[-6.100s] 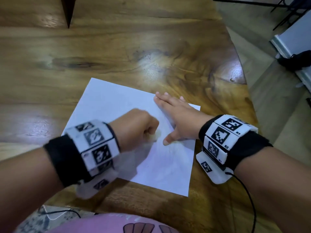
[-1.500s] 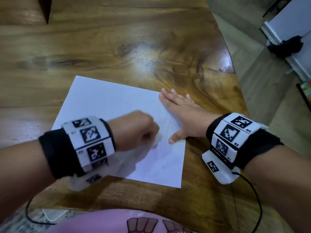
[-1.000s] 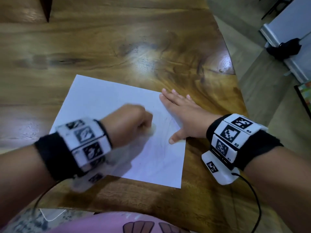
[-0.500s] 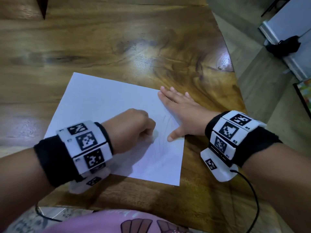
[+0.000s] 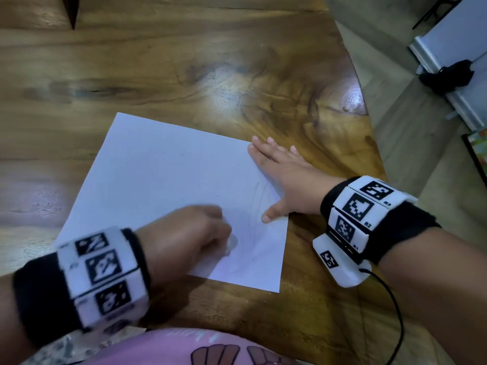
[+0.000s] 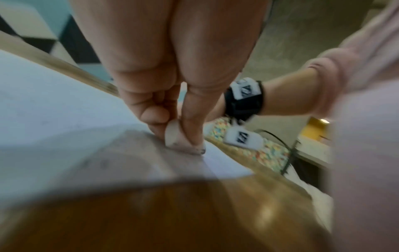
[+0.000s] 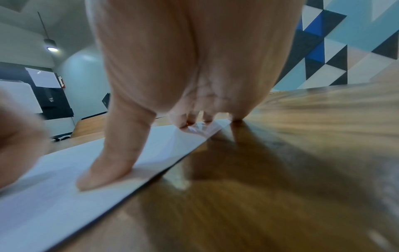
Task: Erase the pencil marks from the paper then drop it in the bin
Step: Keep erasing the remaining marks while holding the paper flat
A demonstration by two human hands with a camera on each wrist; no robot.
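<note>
A white sheet of paper (image 5: 168, 185) (image 6: 47, 105) (image 7: 64, 179) lies on the wooden table (image 5: 184, 61), with faint pencil strokes (image 5: 261, 193) near its right side. My left hand (image 5: 189, 235) (image 6: 172, 109) pinches a small pale eraser (image 5: 232, 243) (image 6: 175, 136) and presses it on the paper's lower right part. My right hand (image 5: 284, 177) (image 7: 172, 85) lies flat with straight fingers on the paper's right edge, its thumb (image 7: 108, 167) spread and pressing the sheet down. No bin is in view.
The table's curved right edge (image 5: 369, 106) drops to a tiled floor. A black object (image 5: 445, 75) lies against a white unit at the far right. A cable (image 5: 390, 299) hangs from my right wristband. A dark gap (image 5: 71, 9) shows at the table's top left.
My left hand has rubbed back and forth with the eraser and now sits lower and further right on the sheet. My right hand has stayed flat on the paper's edge.
</note>
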